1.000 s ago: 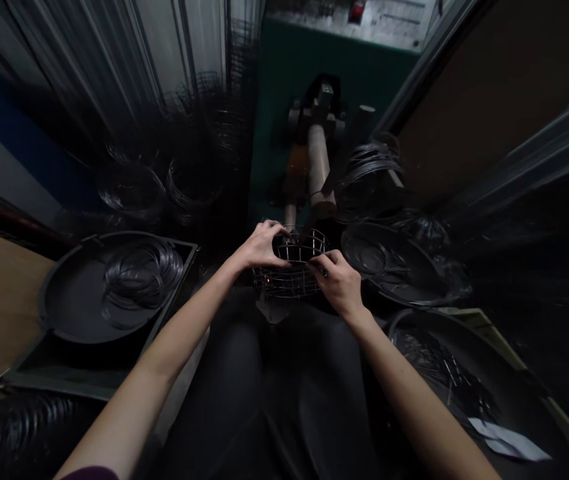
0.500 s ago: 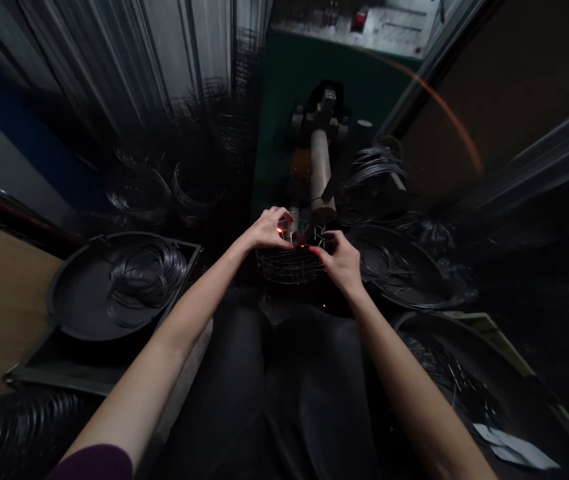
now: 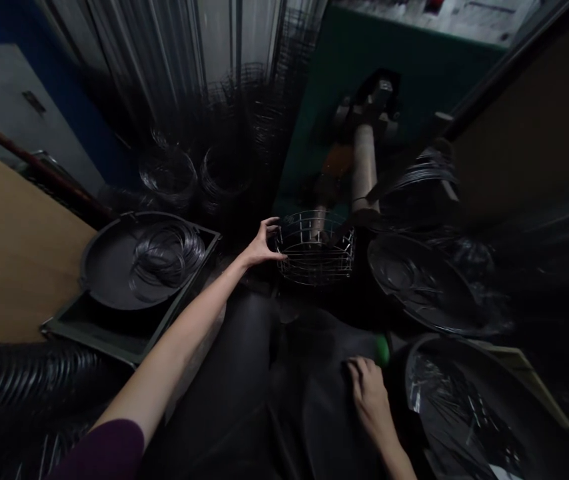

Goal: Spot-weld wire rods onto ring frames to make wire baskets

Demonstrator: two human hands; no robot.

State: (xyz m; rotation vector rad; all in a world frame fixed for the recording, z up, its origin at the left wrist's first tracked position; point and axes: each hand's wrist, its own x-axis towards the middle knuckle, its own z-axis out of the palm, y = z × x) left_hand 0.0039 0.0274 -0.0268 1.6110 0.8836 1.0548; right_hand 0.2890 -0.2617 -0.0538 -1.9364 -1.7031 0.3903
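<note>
To your left, you have a wooden board (image 3: pixel 9 253) and a dark round tray (image 3: pixel 107 270) holding coiled wire (image 3: pixel 172 257).

right hand (image 3: pixel 368 397) has left the wire basket (image 3: pixel 316 263), now lower, at its 5 o'clock. green patch (image 3: pixel 382 350) newly showing at that hand's 1 o'clock. left hand (image 3: pixel 263 247) shifted to basket's 9 o'clock edge. orange glow gone.
</note>
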